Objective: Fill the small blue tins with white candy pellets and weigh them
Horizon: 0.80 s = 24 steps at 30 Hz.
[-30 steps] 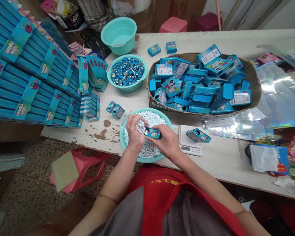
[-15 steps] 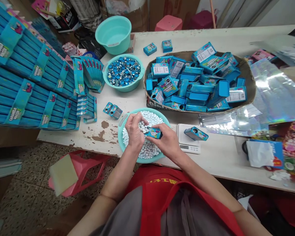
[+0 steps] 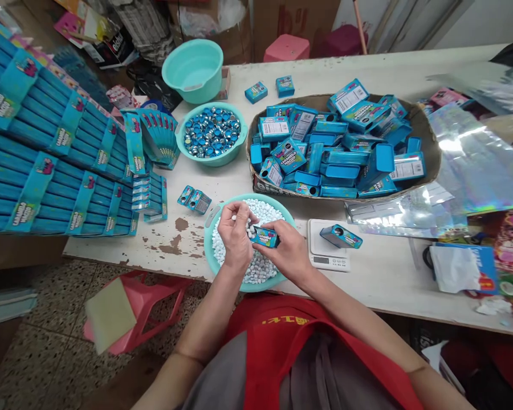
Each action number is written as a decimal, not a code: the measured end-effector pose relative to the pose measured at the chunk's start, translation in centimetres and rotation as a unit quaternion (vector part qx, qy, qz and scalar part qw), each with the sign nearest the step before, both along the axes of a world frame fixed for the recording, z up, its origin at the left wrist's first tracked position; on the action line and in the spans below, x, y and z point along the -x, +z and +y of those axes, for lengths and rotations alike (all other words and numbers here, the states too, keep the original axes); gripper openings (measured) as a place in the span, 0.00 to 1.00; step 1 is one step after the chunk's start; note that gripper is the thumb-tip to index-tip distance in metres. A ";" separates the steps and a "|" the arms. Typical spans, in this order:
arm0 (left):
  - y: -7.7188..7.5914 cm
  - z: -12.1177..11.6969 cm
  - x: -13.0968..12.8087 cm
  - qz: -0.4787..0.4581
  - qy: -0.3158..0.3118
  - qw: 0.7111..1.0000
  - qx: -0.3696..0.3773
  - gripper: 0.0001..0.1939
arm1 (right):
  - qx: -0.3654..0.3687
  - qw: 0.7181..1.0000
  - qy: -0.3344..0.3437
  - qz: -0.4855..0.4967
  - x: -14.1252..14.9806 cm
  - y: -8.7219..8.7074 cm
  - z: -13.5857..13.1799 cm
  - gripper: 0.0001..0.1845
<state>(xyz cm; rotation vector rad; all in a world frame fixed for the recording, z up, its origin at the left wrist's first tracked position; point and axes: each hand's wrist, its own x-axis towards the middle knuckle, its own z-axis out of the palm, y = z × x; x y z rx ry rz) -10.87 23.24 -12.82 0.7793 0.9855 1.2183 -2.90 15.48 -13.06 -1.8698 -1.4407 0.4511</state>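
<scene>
1. White desk (image 3: 385, 267), paint worn off in patches near the front-left edge; speckled floor (image 3: 38, 341), red stool (image 3: 147, 319) with a pale pad (image 3: 110, 316) on it, pink stool (image 3: 286, 48) behind the desk.
2. On desk: stacked blue packs (image 3: 25, 148) left, caps (image 3: 214, 131) in a teal basin (image 3: 216, 161), blue cartons (image 3: 337, 156) heaped in a cardboard tray (image 3: 431, 151), shiny sheets (image 3: 474, 165) right. Scale (image 3: 317, 245) right of the bowl (image 3: 207, 253), one carton lying tilted on it.
3. Right hand (image 3: 288, 247) clamped on a box (image 3: 265, 237), held over the bowl of white candies (image 3: 263, 270), its mouth toward the left hand.
4. Left hand (image 3: 236, 236) curled around some candies at the box's mouth.
5. Vs 1 s ago: left palm showed a bigger heap; now fewer candies show, fingers curled in more. Box still over the bowl, same right-hand grip. Scale carton unmoved. Fill level inside the box: can't tell.
</scene>
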 end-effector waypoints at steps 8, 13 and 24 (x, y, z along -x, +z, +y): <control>1.4 -0.1 1.0 -0.022 0.026 0.999 -0.034 0.12 | -0.025 0.999 0.020 -0.005 1.0 1.4 -0.1 0.14; -0.1 0.0 0.9 0.017 0.015 0.999 -0.031 0.14 | 0.023 1.000 0.008 -0.001 1.6 -0.3 0.2 0.16; 1.2 3.3 2.2 -0.127 -0.069 0.971 0.191 0.08 | -0.062 0.975 -0.047 0.210 -1.5 -0.7 -3.7 0.21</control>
